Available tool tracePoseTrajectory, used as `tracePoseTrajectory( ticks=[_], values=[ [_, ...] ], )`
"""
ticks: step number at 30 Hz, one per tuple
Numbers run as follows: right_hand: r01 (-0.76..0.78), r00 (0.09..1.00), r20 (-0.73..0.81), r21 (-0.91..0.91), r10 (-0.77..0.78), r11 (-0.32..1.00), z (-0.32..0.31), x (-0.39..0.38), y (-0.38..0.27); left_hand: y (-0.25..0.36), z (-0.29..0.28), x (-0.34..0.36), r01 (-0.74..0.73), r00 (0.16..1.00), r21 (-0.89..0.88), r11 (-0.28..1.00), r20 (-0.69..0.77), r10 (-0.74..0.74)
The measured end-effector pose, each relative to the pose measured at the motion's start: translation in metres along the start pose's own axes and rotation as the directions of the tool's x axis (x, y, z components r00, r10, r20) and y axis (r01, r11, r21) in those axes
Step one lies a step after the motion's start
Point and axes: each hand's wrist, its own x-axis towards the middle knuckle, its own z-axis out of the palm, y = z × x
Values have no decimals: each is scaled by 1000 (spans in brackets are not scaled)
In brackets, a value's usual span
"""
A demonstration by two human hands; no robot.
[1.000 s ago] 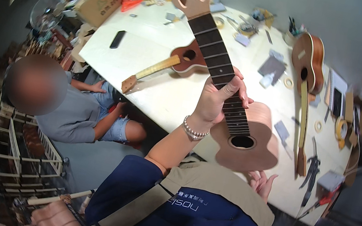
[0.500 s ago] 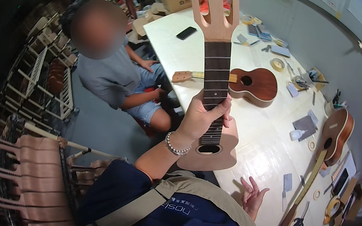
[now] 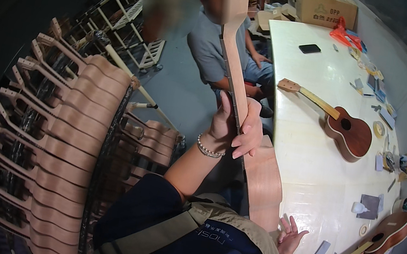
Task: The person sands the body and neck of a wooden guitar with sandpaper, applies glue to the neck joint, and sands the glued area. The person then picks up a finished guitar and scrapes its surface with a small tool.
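Now your left hand [image 3: 249,130] wraps the neck [image 3: 238,76] of the bare-wood ukulele [image 3: 266,178], while your empty right hand [image 3: 291,239] spreads its fingers just beside the lower end. Tilted before you by the white table [image 3: 309,169], it's probably light, stiff, easily dented: grip the neck, cradle the body [image 3: 265,199].

A white table [image 3: 309,171] spreads to the right of the left hand [image 3: 251,125] and its grip. Farther ahead than the grip lie a black phone [image 3: 310,48] and a red plastic bag [image 3: 355,41]; level with it to the right, a brown ukulele [image 3: 356,140]. Nearer the wearer than the grip lie a grey sheet [image 3: 374,205] under a white bottle [image 3: 360,208] and a second ukulele [image 3: 396,234].
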Motion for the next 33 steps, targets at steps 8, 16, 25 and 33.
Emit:
tracePoseTrajectory(
  ticks=[8, 16, 25, 33],
  values=[
    [-33, 998, 60, -30, 35, 999, 23, 11, -6, 9, 41, -49, 262, 689, 667, 697, -635, 349],
    [-55, 995, 71, -146, 66, 988, 54, 26, -1, 34, 15, -98, 387, 540, 721, 575, -683, 493],
    [-114, 983, 112, -234, 143, 965, 118, 44, 20, 77, -6, -146, 394, 456, 711, 582, -701, 548],
    [-153, 950, 202, -361, 237, 920, 160, 56, 43, 103, -19, -184, 391, 346, 718, 576, -694, 631]
  ],
)
